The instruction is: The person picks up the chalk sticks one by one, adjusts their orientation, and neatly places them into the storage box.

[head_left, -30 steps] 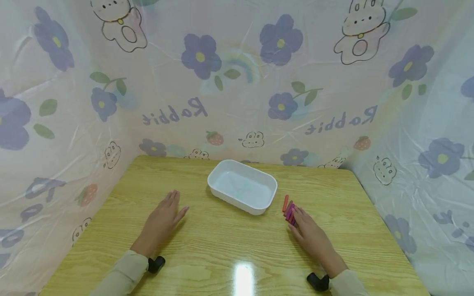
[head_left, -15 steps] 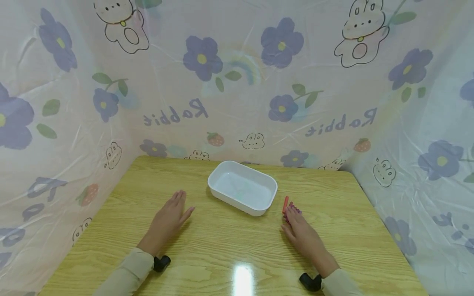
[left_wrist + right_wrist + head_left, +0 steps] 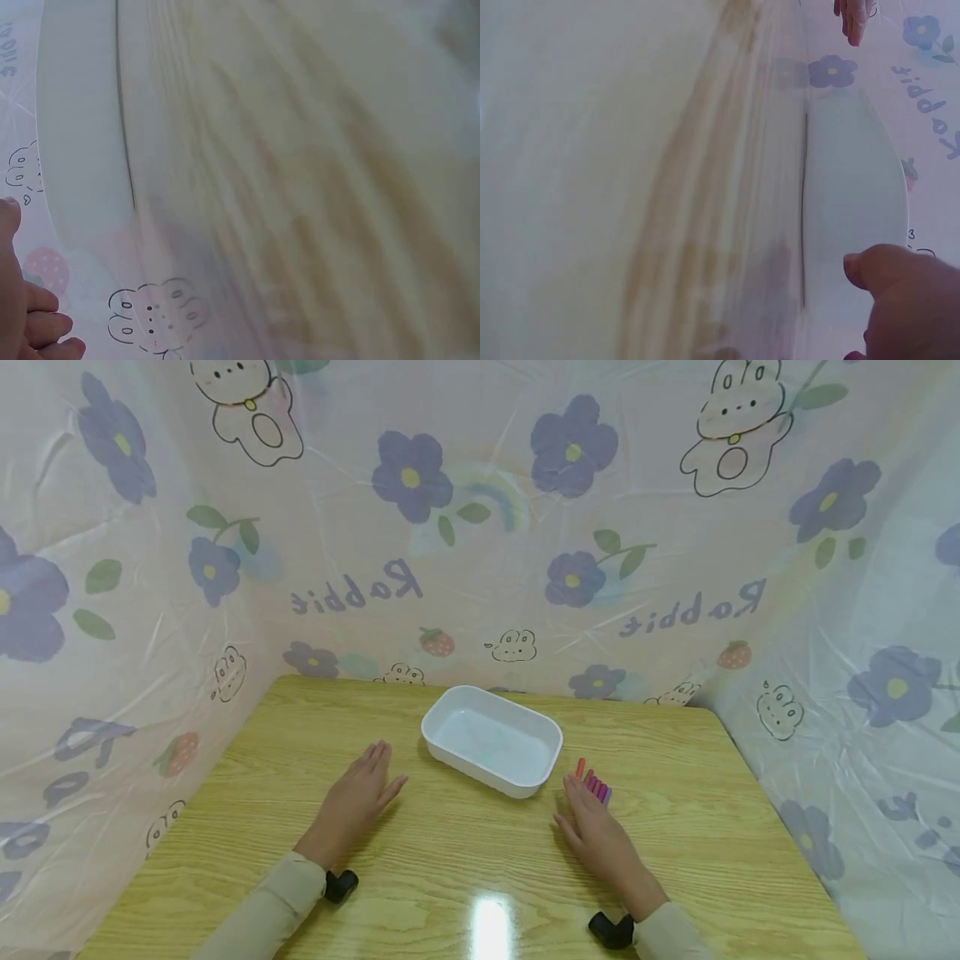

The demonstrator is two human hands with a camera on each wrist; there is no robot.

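A white rectangular tub (image 3: 491, 782) sits near the middle of the wood-grain table. To its right lies a small row of short coloured sticks (image 3: 597, 788), red, maroon, purple and lilac, like crayons. My right hand (image 3: 600, 839) is held with straight fingers at the near left side of the sticks and covers part of the red one. Whether it touches them cannot be told. Left of the tub, my left hand (image 3: 352, 802) has its fingers extended and holds nothing. The right wrist view shows my thumb (image 3: 900, 281) before the tub wall (image 3: 855, 180); no sticks appear there.
Table (image 3: 420, 877) surface extends around the tub and hands. A patterned curtain (image 3: 480, 552) with flowers and rabbits encloses the back and both sides. Bright glare (image 3: 492, 927) lies on the near table. Black devices (image 3: 612, 930) are strapped at both wrists.
My right hand has slid left off most of the sticks, uncovering the purple and lilac ones. My left hand has moved slightly right, towards the tub. The tub has stayed in place.
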